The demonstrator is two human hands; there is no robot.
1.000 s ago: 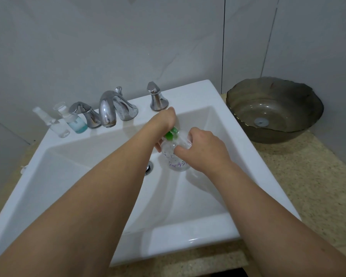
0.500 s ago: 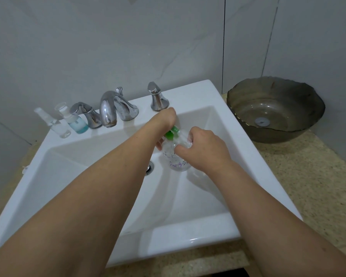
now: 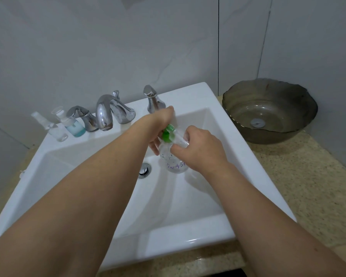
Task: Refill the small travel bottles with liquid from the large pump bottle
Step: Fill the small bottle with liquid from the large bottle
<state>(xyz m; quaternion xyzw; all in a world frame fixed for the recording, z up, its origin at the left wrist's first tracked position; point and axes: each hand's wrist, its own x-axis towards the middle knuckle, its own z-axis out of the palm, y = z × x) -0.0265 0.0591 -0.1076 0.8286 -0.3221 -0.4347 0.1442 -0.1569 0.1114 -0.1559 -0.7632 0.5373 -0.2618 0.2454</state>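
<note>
A large clear pump bottle with purple writing and a green pump head stands in the white sink basin. My left hand grips the bottle's top around the green pump, fingers reaching down its left side. My right hand holds a small clear travel bottle tilted against the pump's nozzle, and its wrist hides part of the big bottle. Two more small bottles stand on the sink's back-left ledge: a clear one and one with blue liquid.
A chrome faucet with two handles lines the sink's back edge. The drain sits left of the pump bottle. A dark glass vessel bowl stands on the speckled counter to the right.
Both hands stay on the bottles in nearly the same place. The green pump head shows slightly more between my hands than before.
</note>
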